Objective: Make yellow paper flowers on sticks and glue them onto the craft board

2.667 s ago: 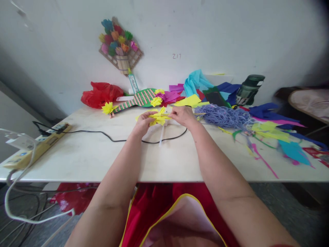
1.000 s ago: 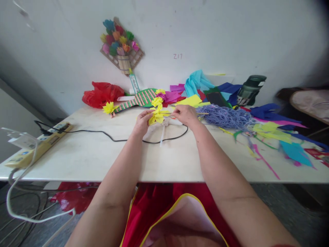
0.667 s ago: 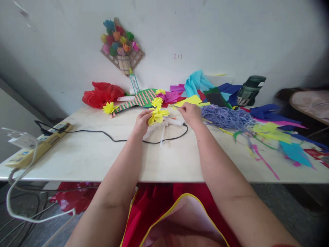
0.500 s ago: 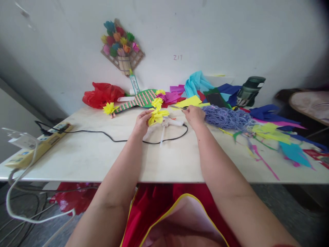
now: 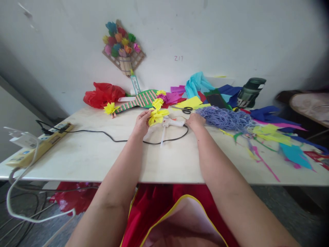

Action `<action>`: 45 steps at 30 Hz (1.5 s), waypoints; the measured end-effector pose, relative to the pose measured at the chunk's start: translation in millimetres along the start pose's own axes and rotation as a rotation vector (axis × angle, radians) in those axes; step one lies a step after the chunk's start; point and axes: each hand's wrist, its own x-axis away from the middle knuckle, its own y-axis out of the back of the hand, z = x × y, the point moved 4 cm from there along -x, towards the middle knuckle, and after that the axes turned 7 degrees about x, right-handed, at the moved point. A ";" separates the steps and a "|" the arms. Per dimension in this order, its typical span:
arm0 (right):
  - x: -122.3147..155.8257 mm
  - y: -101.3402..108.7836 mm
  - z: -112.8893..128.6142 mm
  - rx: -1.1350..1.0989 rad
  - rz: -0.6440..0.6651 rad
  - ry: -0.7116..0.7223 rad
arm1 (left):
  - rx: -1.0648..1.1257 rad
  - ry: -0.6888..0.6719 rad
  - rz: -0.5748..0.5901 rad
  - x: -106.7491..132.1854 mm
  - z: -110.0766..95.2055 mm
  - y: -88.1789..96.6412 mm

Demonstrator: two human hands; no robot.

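My left hand (image 5: 143,122) is closed on a yellow crepe-paper flower (image 5: 157,116), pinching its left side. A white glue gun (image 5: 174,122) lies on the table just right of the flower, its black cord looping below. My right hand (image 5: 195,120) is at the end of the glue gun's handle, fingers pointing left and partly hidden; nothing shows in them. Whether they touch the handle is unclear. Black-handled scissors (image 5: 187,109) lie just beyond this hand. To its right is a heap of purple-blue cord (image 5: 224,117).
A green board with pink strips (image 5: 145,98) and yellow flowers lies behind my left hand. A yellow power strip (image 5: 38,144) is at left. Coloured crepe paper (image 5: 196,84) and a dark green bottle (image 5: 251,92) stand at the back right. A flower decoration (image 5: 125,46) leans on the wall.
My right hand has let go of the scissors, which now lie on the table. It has moved slightly down toward the glue gun's handle. My left hand still holds the flower.
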 end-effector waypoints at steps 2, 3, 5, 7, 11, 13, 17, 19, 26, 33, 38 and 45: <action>0.9 0.5 -1.8 0.011 0.063 -0.114 | 0.004 -0.002 0.010 -0.3 0.4 0.5; 1.5 1.8 -1.1 0.015 0.097 -0.153 | 0.002 -0.002 0.008 -0.5 0.5 0.8; 2.9 5.5 2.0 0.031 0.171 -0.197 | 0.000 0.000 0.001 -0.9 0.6 1.2; 5.2 9.9 4.7 0.056 0.251 -0.236 | 0.001 0.006 -0.004 -1.0 0.4 0.8; 9.0 23.7 11.5 0.059 0.245 -0.216 | 0.013 0.018 -0.013 -0.6 -0.3 -1.0; 10.1 33.3 17.2 0.041 0.139 -0.163 | 0.013 0.022 -0.016 -0.4 -0.6 -1.6; 14.6 49.7 31.7 -0.076 0.003 -0.123 | 0.004 0.024 -0.012 -0.6 -0.4 -1.7; 17.2 55.0 40.7 -0.174 0.013 -0.111 | 0.005 0.020 -0.006 -1.1 -0.1 -1.4; 19.8 51.2 61.6 -0.541 0.154 -0.019 | 0.007 0.012 0.020 -2.2 1.6 -2.5; 20.9 35.4 71.5 -1.138 0.219 -0.148 | 0.003 0.000 0.113 1.2 2.1 -9.6; 23.4 40.2 74.4 -1.254 0.187 -0.230 | 0.002 -0.026 0.151 2.7 1.1 -11.5; 23.8 44.8 72.4 -1.186 0.122 -0.196 | -0.077 -0.008 0.124 2.7 1.3 -7.8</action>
